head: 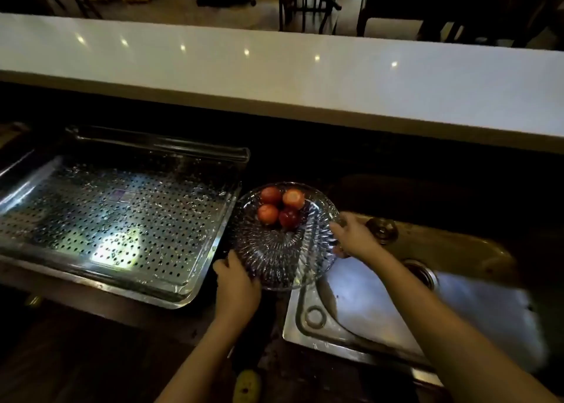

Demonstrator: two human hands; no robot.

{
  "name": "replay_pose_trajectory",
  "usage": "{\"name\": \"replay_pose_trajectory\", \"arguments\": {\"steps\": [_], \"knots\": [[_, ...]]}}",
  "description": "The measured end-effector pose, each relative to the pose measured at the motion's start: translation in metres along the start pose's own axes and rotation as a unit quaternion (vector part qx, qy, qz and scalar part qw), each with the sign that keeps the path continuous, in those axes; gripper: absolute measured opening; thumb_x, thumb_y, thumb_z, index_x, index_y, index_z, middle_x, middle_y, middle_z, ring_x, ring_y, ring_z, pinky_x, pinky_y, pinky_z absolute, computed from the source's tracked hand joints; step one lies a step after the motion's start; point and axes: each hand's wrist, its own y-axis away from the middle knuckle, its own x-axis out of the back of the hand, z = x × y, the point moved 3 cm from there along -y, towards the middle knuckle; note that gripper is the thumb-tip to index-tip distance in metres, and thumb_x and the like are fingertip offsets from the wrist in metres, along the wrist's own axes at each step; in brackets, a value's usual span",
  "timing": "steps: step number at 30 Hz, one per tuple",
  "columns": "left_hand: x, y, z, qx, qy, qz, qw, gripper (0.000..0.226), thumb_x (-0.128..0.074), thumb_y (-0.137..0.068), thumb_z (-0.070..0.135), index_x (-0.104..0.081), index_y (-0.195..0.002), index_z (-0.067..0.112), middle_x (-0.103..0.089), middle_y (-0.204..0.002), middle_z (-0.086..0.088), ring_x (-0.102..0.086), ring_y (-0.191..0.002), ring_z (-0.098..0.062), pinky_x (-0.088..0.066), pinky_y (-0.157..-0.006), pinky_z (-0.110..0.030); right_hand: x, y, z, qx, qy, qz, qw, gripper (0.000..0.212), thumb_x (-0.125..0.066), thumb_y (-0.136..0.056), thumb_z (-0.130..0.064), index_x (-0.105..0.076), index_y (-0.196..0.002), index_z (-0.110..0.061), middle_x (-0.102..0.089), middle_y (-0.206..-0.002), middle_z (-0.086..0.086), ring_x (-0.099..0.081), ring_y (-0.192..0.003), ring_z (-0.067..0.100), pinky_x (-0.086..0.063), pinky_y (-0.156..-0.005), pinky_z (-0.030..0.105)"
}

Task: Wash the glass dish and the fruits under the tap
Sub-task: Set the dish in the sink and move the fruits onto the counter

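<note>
A round cut-glass dish (pixel 280 250) is held between the perforated tray and the sink, tilted away from me. Several red and orange fruits (pixel 280 209) lie clustered at its far side. My left hand (pixel 236 283) grips the dish's near left rim. My right hand (pixel 354 235) holds its right rim, fingers curled over the edge. The tap itself is not in view.
A perforated steel draining tray (pixel 110 219) fills the left. A steel sink (pixel 381 305) with a drain (pixel 422 273) lies at the right, with a round fitting (pixel 381 230) at its far edge. A long white counter (pixel 274 76) runs behind. A yellow object (pixel 247 386) sits at the bottom.
</note>
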Motion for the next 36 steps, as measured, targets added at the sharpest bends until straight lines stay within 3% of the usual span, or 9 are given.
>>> {"name": "replay_pose_trajectory", "arguments": {"steps": [4, 8, 10, 14, 20, 25, 28, 33, 36], "knots": [[-0.003, -0.006, 0.001, 0.032, 0.085, 0.041, 0.995, 0.068, -0.053, -0.083, -0.002, -0.018, -0.142, -0.002, -0.026, -0.133, -0.024, -0.051, -0.086, -0.03, -0.04, -0.083, -0.028, -0.008, -0.013, 0.003, -0.001, -0.002, 0.062, 0.998, 0.042, -0.04, -0.098, -0.025, -0.034, -0.136, -0.009, -0.058, -0.084, 0.008, -0.059, -0.056, 0.021, -0.047, -0.049, 0.028], [-0.006, -0.01, -0.003, 0.06, 0.12, 0.054, 0.99, 0.069, -0.057, -0.08, -0.004, -0.021, -0.139, -0.004, -0.029, -0.131, -0.023, -0.043, -0.08, -0.021, -0.038, -0.079, -0.026, -0.016, -0.015, 0.009, 0.03, -0.043, 0.121, 0.991, 0.015, -0.036, -0.098, -0.018, -0.048, -0.103, -0.01, -0.051, -0.066, 0.001, -0.053, -0.061, 0.025, -0.052, -0.063, 0.044], [-0.007, -0.011, -0.004, 0.073, 0.127, 0.057, 0.988, 0.071, -0.061, -0.078, -0.003, -0.023, -0.138, -0.003, -0.03, -0.13, -0.024, -0.044, -0.081, -0.023, -0.037, -0.078, -0.027, -0.017, -0.011, 0.012, 0.054, -0.096, 0.128, 0.986, 0.014, -0.036, -0.098, -0.016, -0.048, -0.093, -0.012, -0.051, -0.065, 0.001, -0.05, -0.056, 0.021, -0.048, -0.058, 0.039], [-0.01, -0.011, -0.008, 0.09, 0.14, 0.042, 0.985, 0.074, -0.069, -0.074, 0.002, -0.029, -0.136, -0.003, -0.033, -0.13, -0.025, -0.053, -0.093, -0.033, -0.042, -0.083, -0.03, -0.011, 0.0, 0.017, 0.078, -0.152, 0.133, 0.976, 0.016, -0.035, -0.099, -0.012, -0.049, -0.091, -0.011, -0.05, -0.063, 0.004, -0.043, -0.043, 0.016, -0.04, -0.038, 0.019], [-0.02, -0.016, -0.008, 0.109, 0.215, -0.005, 0.97, 0.053, -0.069, -0.069, -0.005, -0.048, -0.117, 0.004, -0.048, -0.121, -0.024, -0.059, -0.099, -0.04, -0.053, -0.085, -0.051, 0.008, 0.014, 0.033, 0.071, -0.191, 0.13, 0.97, 0.015, -0.036, -0.099, -0.012, -0.05, -0.099, -0.006, -0.049, -0.064, 0.005, -0.046, -0.038, 0.01, -0.041, -0.038, 0.021], [-0.029, -0.026, 0.016, 0.09, 0.289, -0.04, 0.952, 0.042, -0.058, -0.084, -0.004, -0.042, -0.12, 0.009, -0.057, -0.096, -0.015, -0.063, -0.084, -0.035, -0.058, -0.064, -0.053, 0.031, 0.026, 0.052, 0.075, -0.222, 0.152, 0.96, 0.017, -0.036, -0.099, -0.01, -0.05, -0.099, -0.002, -0.049, -0.062, 0.006, -0.043, -0.031, 0.002, -0.04, -0.034, 0.016], [-0.032, -0.039, 0.035, 0.057, 0.253, -0.046, 0.965, 0.055, -0.053, -0.089, 0.003, -0.031, -0.139, 0.006, -0.059, -0.108, -0.016, -0.063, -0.089, -0.034, -0.056, -0.075, -0.053, 0.047, 0.034, 0.062, 0.084, -0.24, 0.154, 0.955, 0.015, -0.035, -0.1, -0.01, -0.048, -0.096, -0.005, -0.049, -0.062, 0.005, -0.042, -0.032, 0.002, -0.039, -0.035, 0.016], [-0.039, -0.061, 0.078, -0.006, 0.227, -0.095, 0.969, 0.057, -0.049, -0.093, 0.01, -0.026, -0.145, 0.017, -0.057, -0.103, -0.007, -0.06, -0.074, -0.016, -0.058, -0.051, -0.026, 0.077, 0.051, 0.085, 0.084, -0.234, 0.167, 0.954, 0.017, -0.036, -0.1, -0.017, -0.052, -0.095, -0.012, -0.05, -0.062, 0.004, -0.044, -0.036, 0.002, -0.04, -0.036, 0.016], [-0.051, -0.07, 0.107, -0.061, 0.185, -0.15, 0.969, 0.045, -0.049, -0.093, 0.015, -0.041, -0.135, 0.027, -0.063, -0.095, -0.003, -0.064, -0.079, -0.02, -0.058, -0.063, -0.036, 0.095, 0.061, 0.099, 0.067, -0.232, 0.19, 0.952, 0.018, -0.036, -0.1, -0.02, -0.051, -0.091, -0.024, -0.052, -0.062, 0.002, -0.045, -0.038, 0.003, -0.041, -0.038, 0.017]]}}
